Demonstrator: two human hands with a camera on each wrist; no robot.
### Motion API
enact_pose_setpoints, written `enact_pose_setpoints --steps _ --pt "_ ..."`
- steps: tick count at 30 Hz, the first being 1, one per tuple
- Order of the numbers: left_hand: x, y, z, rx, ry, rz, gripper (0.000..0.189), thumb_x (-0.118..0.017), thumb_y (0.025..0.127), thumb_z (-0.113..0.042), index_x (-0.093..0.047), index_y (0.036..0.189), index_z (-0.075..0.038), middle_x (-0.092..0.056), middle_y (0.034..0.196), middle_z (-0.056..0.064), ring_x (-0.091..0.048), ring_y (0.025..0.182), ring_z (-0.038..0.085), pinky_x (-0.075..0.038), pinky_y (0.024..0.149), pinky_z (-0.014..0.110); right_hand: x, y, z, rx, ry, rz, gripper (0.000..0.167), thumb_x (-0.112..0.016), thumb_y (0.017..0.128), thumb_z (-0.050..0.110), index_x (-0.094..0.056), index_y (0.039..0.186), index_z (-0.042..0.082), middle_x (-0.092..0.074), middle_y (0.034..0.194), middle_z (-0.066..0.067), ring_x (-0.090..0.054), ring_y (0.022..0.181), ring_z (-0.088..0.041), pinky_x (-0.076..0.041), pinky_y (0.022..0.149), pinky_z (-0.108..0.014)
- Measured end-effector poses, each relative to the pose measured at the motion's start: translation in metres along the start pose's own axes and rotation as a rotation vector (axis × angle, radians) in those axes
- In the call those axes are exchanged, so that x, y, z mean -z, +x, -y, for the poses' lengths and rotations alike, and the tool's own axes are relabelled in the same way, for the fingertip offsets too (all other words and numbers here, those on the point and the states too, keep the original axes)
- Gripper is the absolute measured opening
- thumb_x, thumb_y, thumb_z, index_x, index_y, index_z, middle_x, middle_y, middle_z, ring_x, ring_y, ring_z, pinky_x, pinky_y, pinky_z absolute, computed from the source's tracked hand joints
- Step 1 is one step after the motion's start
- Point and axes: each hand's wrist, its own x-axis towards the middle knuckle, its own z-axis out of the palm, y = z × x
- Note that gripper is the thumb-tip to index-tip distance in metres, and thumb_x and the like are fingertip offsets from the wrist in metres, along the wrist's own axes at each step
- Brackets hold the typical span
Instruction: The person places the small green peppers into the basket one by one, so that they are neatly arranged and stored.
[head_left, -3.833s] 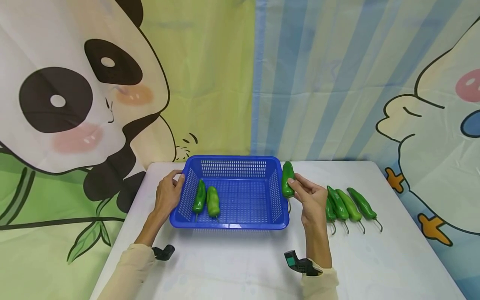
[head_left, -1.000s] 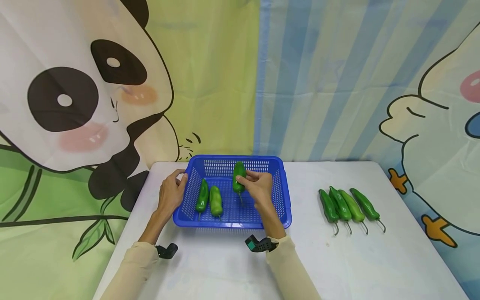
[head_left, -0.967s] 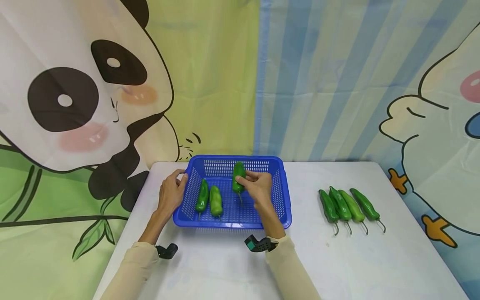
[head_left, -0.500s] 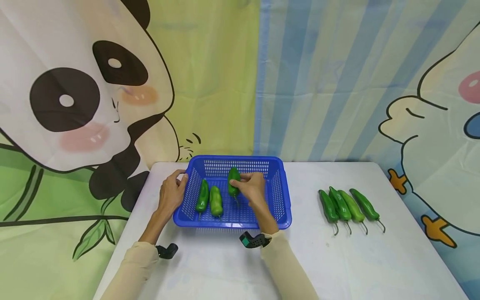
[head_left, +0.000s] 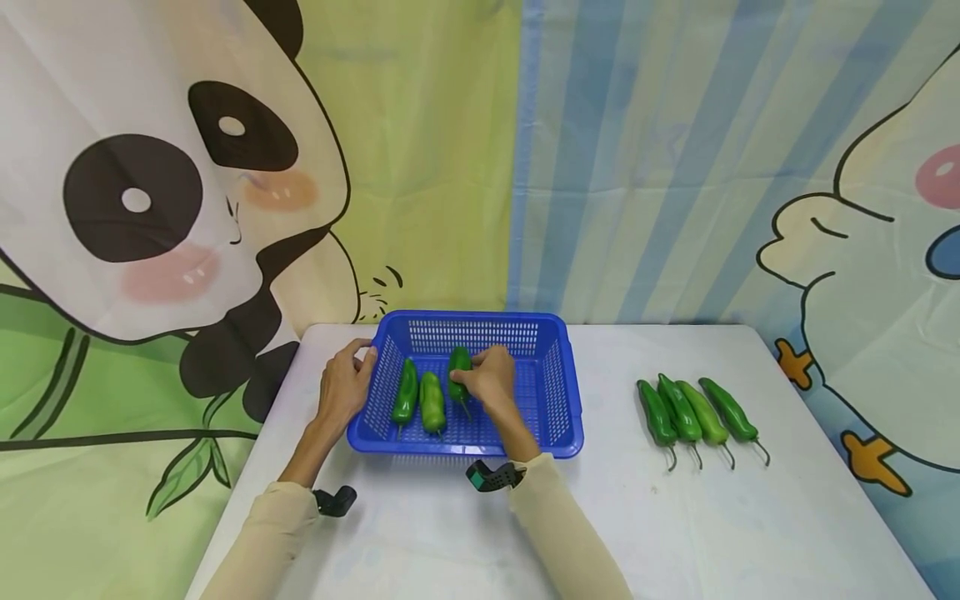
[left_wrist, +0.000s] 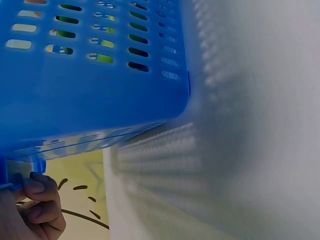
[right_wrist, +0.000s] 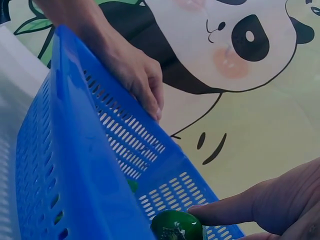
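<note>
A blue plastic basket (head_left: 465, 451) with slotted walls stands on the white table in the head view. My left hand (head_left: 342, 385) grips its left rim, and the left wrist view shows curled fingers (left_wrist: 45, 202) under the rim's edge. Inside the basket, my right hand (head_left: 491, 379) pinches a dark green pepper (head_left: 459, 363) between thumb and fingers, stem toward me. Left of it lie a lighter green pepper (head_left: 432, 404) and a darker green pepper (head_left: 405, 393), side by side. The right wrist view shows the held pepper's stem end (right_wrist: 176, 225) beside the thumb; its lower part is cut off.
Several green peppers (head_left: 679, 408) lie in a row on the table (head_left: 787, 517) to the right of the basket, stems toward me. A printed curtain (head_left: 420, 167) with cartoon animals hangs behind the table's far edge.
My right hand has carried the pepper from beyond the basket's right rim leftward into it, then lower and closer to the two peppers inside. My left hand has stayed on the rim.
</note>
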Motion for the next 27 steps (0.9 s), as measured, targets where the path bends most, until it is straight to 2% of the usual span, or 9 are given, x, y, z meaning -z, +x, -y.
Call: enact_pose_setpoints --steps 5,9,13,15,20,24,25,27 --pt "0.000 0.000 0.000 -0.002 -0.003 -0.001 0.040 -0.055 0.114 -0.029 -0.068 0.142 -0.003 -0.074 0.080 0.017 -0.065 0.065 0.026 -0.044 0.062 0.036 -0.050 0.054 -0.066 0.040 -0.060 -0.005 0.050 -0.107 0.064 0.033 -0.087 0.100 0.004 -0.084 0.096 -0.010 -0.079 0.090 -0.027 -0.064 0.076 -0.038" --pt "0.000 0.000 0.000 -0.001 -0.009 0.000 0.039 -0.056 0.114 -0.027 -0.067 0.142 -0.003 -0.074 0.080 0.018 -0.064 0.065 0.026 -0.044 0.061 0.036 -0.061 0.065 -0.075 0.072 -0.140 -0.020 0.052 -0.107 0.060 0.034 -0.085 0.097 0.004 -0.083 0.091 -0.008 -0.077 0.087 -0.028 -0.063 0.073 -0.039" --pt "0.000 0.000 0.000 0.001 -0.014 0.005 0.039 -0.056 0.114 -0.026 -0.067 0.143 -0.002 -0.073 0.080 0.018 -0.063 0.064 0.026 -0.044 0.061 0.036 -0.069 0.066 -0.073 0.105 -0.211 -0.069 0.042 -0.104 0.058 0.027 -0.077 0.082 0.007 -0.076 0.079 -0.004 -0.072 0.080 -0.025 -0.059 0.071 -0.041" --pt "0.000 0.000 0.000 0.003 -0.015 0.003 0.039 -0.056 0.114 -0.026 -0.067 0.143 -0.002 -0.073 0.080 0.018 -0.063 0.065 0.026 -0.043 0.061 0.036 -0.071 0.065 -0.070 0.118 -0.233 -0.076 0.041 -0.103 0.056 0.025 -0.069 0.076 0.012 -0.070 0.073 -0.002 -0.068 0.075 -0.025 -0.057 0.072 -0.045" --pt "-0.001 0.000 0.001 0.012 -0.012 0.005 0.041 -0.055 0.115 -0.029 -0.066 0.144 -0.003 -0.074 0.081 0.018 -0.063 0.066 0.026 -0.044 0.062 0.036 -0.075 0.060 -0.061 0.129 -0.242 -0.076 0.043 -0.100 0.053 0.017 -0.063 0.076 0.015 -0.065 0.073 -0.002 -0.066 0.076 -0.027 -0.059 0.083 -0.053" --pt "-0.001 0.001 0.002 0.013 -0.010 0.012 0.042 -0.054 0.115 -0.030 -0.066 0.145 -0.003 -0.074 0.082 0.018 -0.063 0.066 0.025 -0.044 0.062 0.036 -0.075 0.055 -0.054 0.125 -0.225 -0.077 0.036 -0.094 0.056 0.009 -0.063 0.074 0.015 -0.066 0.073 -0.004 -0.069 0.077 -0.031 -0.060 0.082 -0.054" --pt "0.000 0.001 0.002 0.012 -0.010 0.011 0.042 -0.054 0.115 -0.030 -0.066 0.145 -0.003 -0.074 0.082 0.018 -0.063 0.066 0.025 -0.044 0.062 0.036 -0.074 0.053 -0.051 0.121 -0.217 -0.078 0.035 -0.091 0.057 0.007 -0.062 0.075 0.015 -0.066 0.073 -0.005 -0.069 0.078 -0.031 -0.059 0.079 -0.052" --pt "0.001 0.000 0.002 0.010 -0.009 0.005 0.042 -0.054 0.115 -0.030 -0.066 0.144 -0.003 -0.074 0.081 0.018 -0.063 0.065 0.025 -0.043 0.062 0.036 -0.060 0.030 -0.028 0.130 -0.226 -0.085 0.032 -0.086 0.061 0.001 -0.059 0.075 0.013 -0.066 0.075 -0.006 -0.070 0.079 -0.032 -0.059 0.078 -0.049"
